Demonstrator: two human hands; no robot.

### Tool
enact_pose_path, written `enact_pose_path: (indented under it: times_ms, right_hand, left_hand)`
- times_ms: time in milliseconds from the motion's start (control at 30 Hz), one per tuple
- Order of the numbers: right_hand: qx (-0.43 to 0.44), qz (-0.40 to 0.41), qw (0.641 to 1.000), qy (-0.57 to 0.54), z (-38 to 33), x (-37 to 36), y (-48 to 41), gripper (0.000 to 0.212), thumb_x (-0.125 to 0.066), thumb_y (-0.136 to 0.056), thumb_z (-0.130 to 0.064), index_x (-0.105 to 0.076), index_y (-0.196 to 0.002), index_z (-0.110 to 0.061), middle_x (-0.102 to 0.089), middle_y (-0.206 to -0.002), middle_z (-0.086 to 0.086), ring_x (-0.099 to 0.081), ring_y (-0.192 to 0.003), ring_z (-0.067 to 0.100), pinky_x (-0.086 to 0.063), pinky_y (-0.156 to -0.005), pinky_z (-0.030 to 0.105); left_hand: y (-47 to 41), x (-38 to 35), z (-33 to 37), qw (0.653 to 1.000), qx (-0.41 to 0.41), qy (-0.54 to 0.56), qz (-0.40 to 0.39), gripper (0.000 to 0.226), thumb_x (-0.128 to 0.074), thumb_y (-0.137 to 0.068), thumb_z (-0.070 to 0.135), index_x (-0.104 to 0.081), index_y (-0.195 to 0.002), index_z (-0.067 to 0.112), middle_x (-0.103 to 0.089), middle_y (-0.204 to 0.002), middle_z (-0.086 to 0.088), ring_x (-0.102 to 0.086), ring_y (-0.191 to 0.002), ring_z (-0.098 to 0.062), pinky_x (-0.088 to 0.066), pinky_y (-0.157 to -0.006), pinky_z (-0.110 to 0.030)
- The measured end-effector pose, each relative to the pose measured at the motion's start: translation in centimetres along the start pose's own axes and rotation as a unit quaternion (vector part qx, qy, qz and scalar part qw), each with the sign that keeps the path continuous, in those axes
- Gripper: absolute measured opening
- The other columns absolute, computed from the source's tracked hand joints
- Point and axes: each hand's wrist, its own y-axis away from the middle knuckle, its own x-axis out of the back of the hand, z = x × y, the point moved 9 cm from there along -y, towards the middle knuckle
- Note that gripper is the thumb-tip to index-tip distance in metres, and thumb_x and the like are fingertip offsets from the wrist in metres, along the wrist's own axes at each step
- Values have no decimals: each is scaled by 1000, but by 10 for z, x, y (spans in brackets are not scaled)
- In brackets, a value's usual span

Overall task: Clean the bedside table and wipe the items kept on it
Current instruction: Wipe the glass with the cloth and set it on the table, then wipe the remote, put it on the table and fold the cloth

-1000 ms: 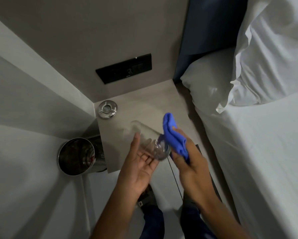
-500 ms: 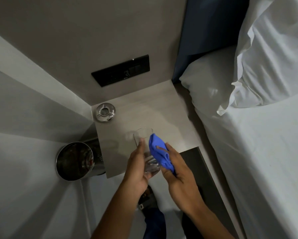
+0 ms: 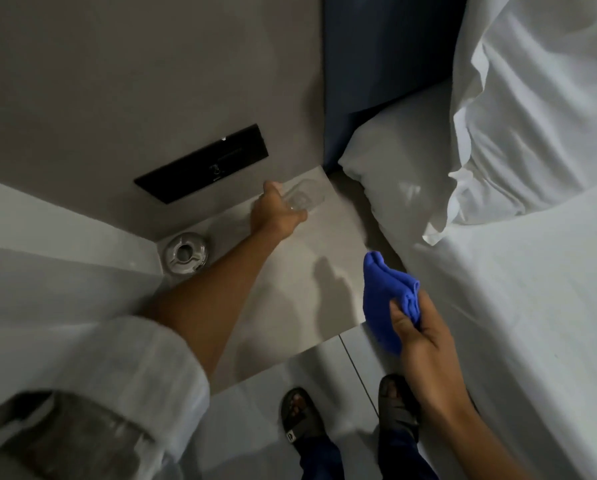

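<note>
A clear glass [image 3: 304,195] is held in the left hand [image 3: 276,216], with the fingers wrapped around its side. The glass is blurred, so it cannot be told if it is touching the bedside table [image 3: 290,292] or just above it. It is at the far right corner of the table top, close to the wall and near the white pillow [image 3: 394,168]. The left arm is stretched out over the table, and a white sleeve [image 3: 124,382] is rolled up near the elbow. A blue cloth [image 3: 387,299] is gripped in the right hand [image 3: 425,337], bunched up between the thumb and the fingers. The cloth is held at the near right corner of the table, beside the bed [image 3: 518,323]. A small round silver ashtray [image 3: 185,252] is seen at the far left corner of the table, well apart from the glass. A black switch panel [image 3: 202,164] is fixed on the wall above the table. Two feet in dark sandals [image 3: 302,415] are seen on the pale floor below.
</note>
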Motion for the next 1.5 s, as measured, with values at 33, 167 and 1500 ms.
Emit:
enact_pose_path:
  times_ms: [33,167,1500]
  right_hand:
    - [-1,7,1000,-1,2,6,0,37,-46,-100,-20,-55,-121,-49,-67,-114,-22,-59,-108,-4,-45,-100,31]
    - [-31,35,999,-9,20,32,-4,36,-49,-98,-20,-57,-123,-45,-67,-114,-18,-61,-108,4,-47,-100,41]
    - [107,399,892,181,34,437,85,68,-39,-71,18,-55,-131,-11,-58,-134,7,-52,-127,20,-41,-109,41]
  left_hand:
    - [-9,0,11,999,-24,-37,16,64,-85,-65,30,-56,-121,18,-64,-121,-11,-65,-104,-31,-55,-89,-34]
    - [-34,-22,36,985,-85,-139,50,53,-76,-74,24,-61,-125,20,-44,-133,-15,-59,-109,-38,-52,-92,-39]
    - [434,-384,231,941,-253,-61,-217,94,-77,-79,32,-18,-151,14,-43,-140,-15,-42,-128,-30,-45,-103,-42]
